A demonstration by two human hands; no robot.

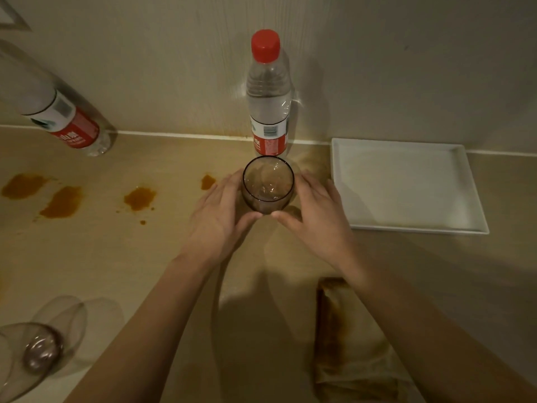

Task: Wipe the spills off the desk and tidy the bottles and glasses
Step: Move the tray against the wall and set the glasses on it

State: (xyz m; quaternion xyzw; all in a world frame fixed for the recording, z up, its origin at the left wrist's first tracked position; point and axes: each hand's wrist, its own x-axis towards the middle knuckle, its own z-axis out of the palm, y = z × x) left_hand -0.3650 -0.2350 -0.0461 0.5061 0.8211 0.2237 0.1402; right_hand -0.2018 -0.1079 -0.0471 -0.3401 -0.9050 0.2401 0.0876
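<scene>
Glass comes first: a small, round, smoky clear glass [268, 184] stands on the pale wooden desk [122, 257], just in front of a tall clear plastic water bottle with a red cap and red label [268, 94]. The glass stands straight up, its mouth open to the ceiling, so its long side runs up and down. It looks empty.

Both hands cup the glass. The left hand [216, 215] curls around its left side and the right hand [315, 212] curls around its right side. The thumbs nearly meet in front of the glass.

This looks like the tidy-up step, not the wiping step. Next, I think the glass needs a gentle lift, kept upright, over to the flat white tray [406, 184], which sits just to the right of the glass.

Orange-brown spills [139, 197] lie to the left of the glass, not yet wiped. Farther left, near the wall, stands a second clear bottle with a red label [64, 120]. It looks tipped in this wide view, and its top is cut off. Another clear glass [37, 353] lies on its side, well apart from the standing glass, down and to the left. A stained tan cloth [348, 344] lies nearer the person than the glass, under the right arm.
</scene>
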